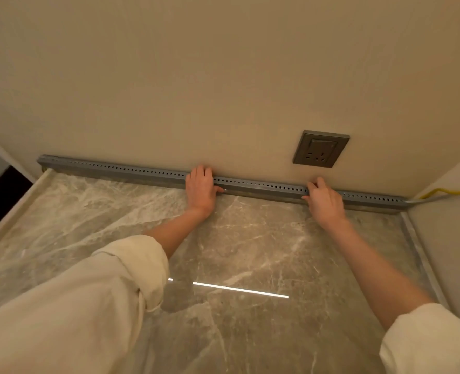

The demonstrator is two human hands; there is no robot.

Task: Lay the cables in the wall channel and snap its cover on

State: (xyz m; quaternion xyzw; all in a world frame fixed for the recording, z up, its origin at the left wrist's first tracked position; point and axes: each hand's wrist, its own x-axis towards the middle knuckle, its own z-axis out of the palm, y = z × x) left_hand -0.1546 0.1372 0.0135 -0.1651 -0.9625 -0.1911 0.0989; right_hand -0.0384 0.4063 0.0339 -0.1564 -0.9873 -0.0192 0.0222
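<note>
In the head view, the grey slotted wall channel [142, 172] is running across mid-frame where wall is meeting counter [250, 252]. The left hand [200, 188] and right hand [324, 202] are both gripping it, fingers over top, thumbs in front. It is looking light, long and flexible — best held spaced apart. Yellow cables [449, 191] are exiting far right.

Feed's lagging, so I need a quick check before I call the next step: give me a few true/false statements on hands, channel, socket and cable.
1. Both hands, left hand and right hand, are on the grey channel. True.
2. The wall socket sits below the channel. False: above it.
3. A plug is in the socket. False: nothing is plugged in.
4. A yellow cable shows at the channel's right end. True.
</note>
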